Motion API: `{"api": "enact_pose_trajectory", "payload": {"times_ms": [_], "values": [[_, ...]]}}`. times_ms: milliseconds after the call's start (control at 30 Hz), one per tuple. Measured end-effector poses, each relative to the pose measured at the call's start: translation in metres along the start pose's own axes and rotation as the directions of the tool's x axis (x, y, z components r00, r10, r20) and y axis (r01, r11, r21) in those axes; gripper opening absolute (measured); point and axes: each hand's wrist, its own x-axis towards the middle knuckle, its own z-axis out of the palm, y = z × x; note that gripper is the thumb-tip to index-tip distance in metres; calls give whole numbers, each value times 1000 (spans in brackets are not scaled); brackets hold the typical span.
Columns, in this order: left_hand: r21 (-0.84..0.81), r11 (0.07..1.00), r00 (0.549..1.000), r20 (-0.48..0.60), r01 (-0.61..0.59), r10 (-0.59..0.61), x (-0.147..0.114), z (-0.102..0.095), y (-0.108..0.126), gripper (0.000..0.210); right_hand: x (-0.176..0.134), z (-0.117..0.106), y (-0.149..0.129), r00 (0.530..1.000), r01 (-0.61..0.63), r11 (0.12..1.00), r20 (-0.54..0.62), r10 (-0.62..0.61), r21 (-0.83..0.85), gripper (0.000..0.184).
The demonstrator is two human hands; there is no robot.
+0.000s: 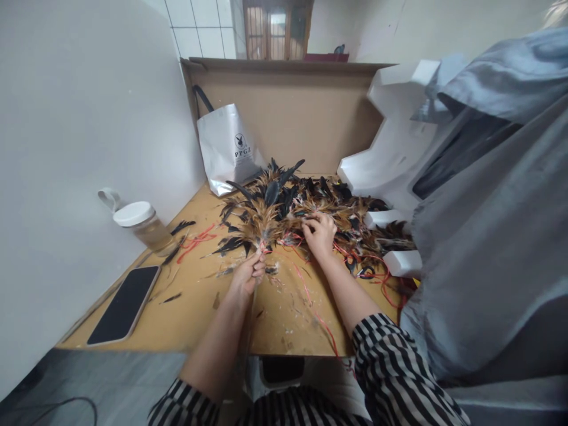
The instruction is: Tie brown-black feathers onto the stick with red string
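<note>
Feather bundle (258,223) fans out over the worktop (275,325), its base pinched in the grip of the left hand (248,274); a steady, low pinch best keeps it together. The right hand (320,235) touches the feather pile (352,210); whether its grip holds anything, I cannot tell.

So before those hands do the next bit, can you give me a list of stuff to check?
1. Left hand gripping the brown-and-black feather bundle at its base: ok.
2. Right hand at the loose brown-and-black feather pile: ok. Anything pinched in its grip: cannot tell.
3. Thin red string neatly gathered: not ok, strands sprawl over the tan tabletop.
4. Round white lid on the clear jar: ok.
5. Flat black-screened phone apart from the feather pile: ok.
</note>
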Motion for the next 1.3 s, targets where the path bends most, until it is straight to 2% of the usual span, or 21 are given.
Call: {"api": "enact_pose_trajectory", "payload": {"times_ms": [67, 100, 133, 200, 267, 300, 333, 400, 467, 533, 600, 667, 700, 767, 833, 933, 1000, 1200, 1300], "values": [[5, 1000, 1000, 5, 4, -4, 0, 0, 0, 13, 7, -7, 0, 987, -95, 958, -103, 127, 269, 20], [8, 1000, 1000, 4, 7, -7, 0, 0, -1, 14, 9, -10, 1, 976, -139, 900, -99, 196, 413, 21], [10, 1000, 1000, 1, 9, -9, 0, 0, -1, 14, 12, -13, 1, 962, -200, 814, -49, 269, 545, 23], [9, 1000, 1000, 0, 12, -12, 1, -1, -1, 13, 14, -18, 1, 904, -377, 578, 153, 398, 724, 28], [4, 1000, 1000, 8, 12, -12, 1, -1, -1, 11, 15, -21, 2, 813, -535, 335, 366, 452, 775, 33], [1, 1000, 1000, 15, 9, -9, 2, -2, -1, 11, 15, -22, 3, 776, -579, 242, 436, 456, 778, 34], [-1, 1000, 1000, 21, 6, -6, 2, -2, -1, 11, 14, -22, 3, 752, -603, 175, 481, 451, 778, 34], [-5, 1000, 1000, 17, 2, -2, 2, -3, -2, 13, 13, -20, 5, 733, -626, 120, 529, 428, 770, 30], [-5, 1000, 1000, 6, 7, -7, 3, -3, -2, 14, 10, -15, 8, 739, -636, 180, 524, 423, 751, 29], [-3, 1000, 1000, 4, 11, -11, 2, -3, -2, 12, 7, -6, 12, 787, -598, 352, 444, 428, 720, 31], [-3, 1000, 1000, 18, 3, -3, 2, -4, -1, 10, 5, 0, 18, 860, -502, 566, 309, 406, 654, 33], [-4, 1000, 999, 36, 0, 0, 2, -4, -1, 8, 4, 2, 23, 918, -394, 739, 194, 346, 546, 32], [-6, 1000, 999, 41, 2, -2, 2, -4, -1, 7, 4, 0, 24, 935, -356, 804, 169, 313, 477, 29], [-11, 1000, 999, 45, 10, -10, 2, -4, 0, 6, 5, -7, 26, 947, -303, 896, 210, 244, 324, 21], [-17, 1000, 999, 41, 14, -13, 2, -4, 0, 6, 4, -15, 25, 920, -272, 946, 335, 203, 174, 17], [-21, 1000, 999, 34, 8, -7, 2, -5, 0, 9, 0, -21, 17, 829, -244, 970, 524, 195, 25, 18], [-21, 1000, 999, 35, 4, -3, 2, -5, -1, 9, -5, -20, 8, 783, -221, 975, 589, 198, -34, 19], [-19, 1000, 1000, 30, 2, -1, 1, -4, -1, 8, -14, -14, -16, 746, -125, 962, 617, 251, -241, 12], [-16, 1000, 1000, 12, -1, 1, 0, -3, -1, 9, -14, -14, -14, 745, -119, 973, 631, 218, -196, 10]]}}
